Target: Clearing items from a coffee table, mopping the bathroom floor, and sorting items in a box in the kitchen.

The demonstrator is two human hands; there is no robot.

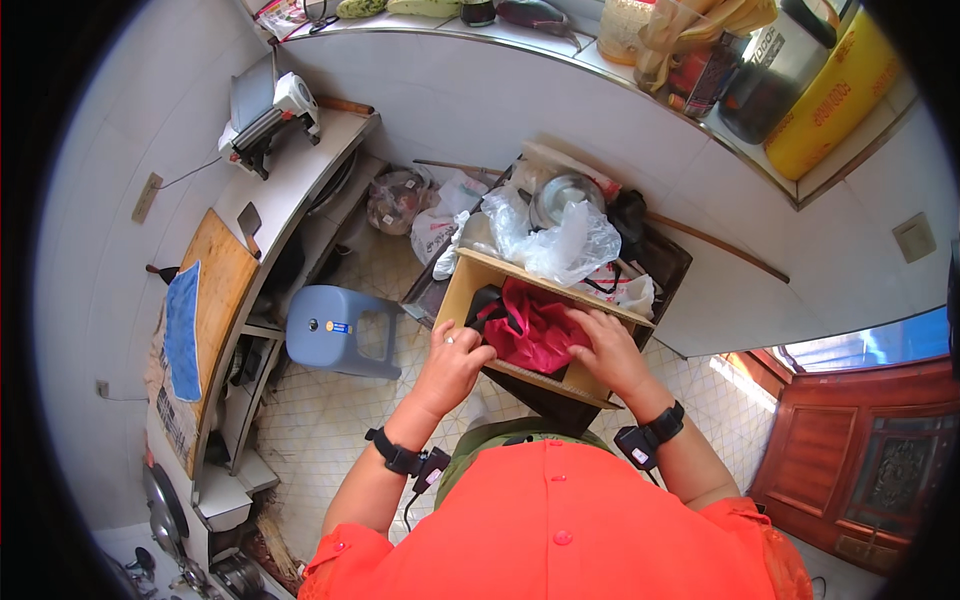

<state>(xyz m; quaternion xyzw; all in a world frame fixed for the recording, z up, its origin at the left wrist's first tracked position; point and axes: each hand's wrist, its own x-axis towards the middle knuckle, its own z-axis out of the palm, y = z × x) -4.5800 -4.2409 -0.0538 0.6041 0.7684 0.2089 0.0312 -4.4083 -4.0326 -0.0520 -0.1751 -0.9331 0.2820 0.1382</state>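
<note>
An open cardboard box [462, 283] stands in front of me, with a crumpled crimson bag [527, 333] inside it. A black object [487, 302] shows partly beside the bag, at the box's left end. My left hand [455, 365] is closed over the box's near left edge, its fingers curled. At the right end, my right hand [607, 350] reaches over the box with thumb and fingers apart, the thumb touching the bag. Some of its fingertips are hard to make out. Both wrists carry black straps with small devices.
Behind the box, clear plastic bags [570, 245] and a glass lid [566, 200] lie heaped on a dark stand [668, 262]. A blue-grey stool [335, 322] stands left, near a counter with a wooden board [222, 262]. A brown door [850, 450] is at right.
</note>
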